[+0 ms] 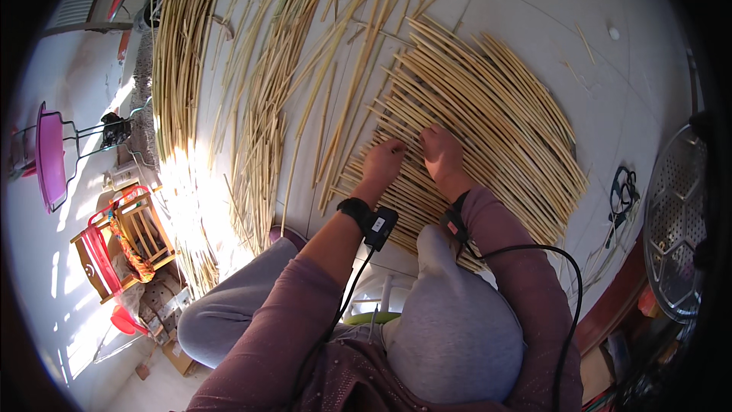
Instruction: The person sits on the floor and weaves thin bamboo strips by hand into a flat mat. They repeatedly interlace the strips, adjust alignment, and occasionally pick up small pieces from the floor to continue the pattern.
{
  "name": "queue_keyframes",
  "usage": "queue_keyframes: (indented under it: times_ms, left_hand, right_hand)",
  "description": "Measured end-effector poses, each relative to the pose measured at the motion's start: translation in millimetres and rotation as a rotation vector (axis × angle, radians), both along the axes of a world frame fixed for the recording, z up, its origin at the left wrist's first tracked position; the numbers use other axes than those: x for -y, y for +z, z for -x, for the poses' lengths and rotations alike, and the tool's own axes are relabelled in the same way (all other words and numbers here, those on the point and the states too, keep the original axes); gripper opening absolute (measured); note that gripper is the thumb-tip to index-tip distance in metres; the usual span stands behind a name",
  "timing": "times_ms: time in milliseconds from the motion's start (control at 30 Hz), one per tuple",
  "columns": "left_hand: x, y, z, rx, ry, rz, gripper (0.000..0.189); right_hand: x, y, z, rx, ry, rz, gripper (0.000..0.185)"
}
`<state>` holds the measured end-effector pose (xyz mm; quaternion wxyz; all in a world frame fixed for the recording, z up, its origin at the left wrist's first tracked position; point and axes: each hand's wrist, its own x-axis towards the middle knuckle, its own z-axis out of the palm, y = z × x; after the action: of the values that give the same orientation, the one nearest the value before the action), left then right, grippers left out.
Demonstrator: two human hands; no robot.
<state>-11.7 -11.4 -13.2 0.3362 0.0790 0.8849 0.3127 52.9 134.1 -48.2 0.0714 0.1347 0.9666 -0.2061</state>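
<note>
Pale dry reed stalks lie side by side in a mat (503, 126) on the tiled floor, slanting from upper left to lower right. Both hands are low over its near left part, a small gap between them. My left hand (383, 161) has its fingers curled together above the stalks. My right hand (441, 153) is beside it, fingertips bent down towards the reeds. Whether either hand pinches a thin strand or a stalk is too small to tell. Each wrist wears a black strap, with a small cabled box (380, 229) on the left one.
Loose reeds (269, 97) and a thick reed bundle (183, 40) lie to the left. Black-handled scissors (622, 191) rest on the floor at right, near a perforated metal tray (677, 223). A small wooden chair (128, 240) and a purple basin (51, 157) stand far left.
</note>
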Motion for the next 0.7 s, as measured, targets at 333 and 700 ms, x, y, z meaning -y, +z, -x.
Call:
queue_keyframes:
  times_ms: [333,700]
  left_hand:
    - [1.2,2.0,-0.3,0.044,-0.001,-0.013,0.021]
    - [-0.5,6.0,0.7,0.071,0.038,-0.042,0.020]
  right_hand:
    - [-0.4,2.1,0.4,0.031,0.000,0.009,0.008]
    - [-0.5,0.8,0.2,0.010,0.002,0.027,0.008]
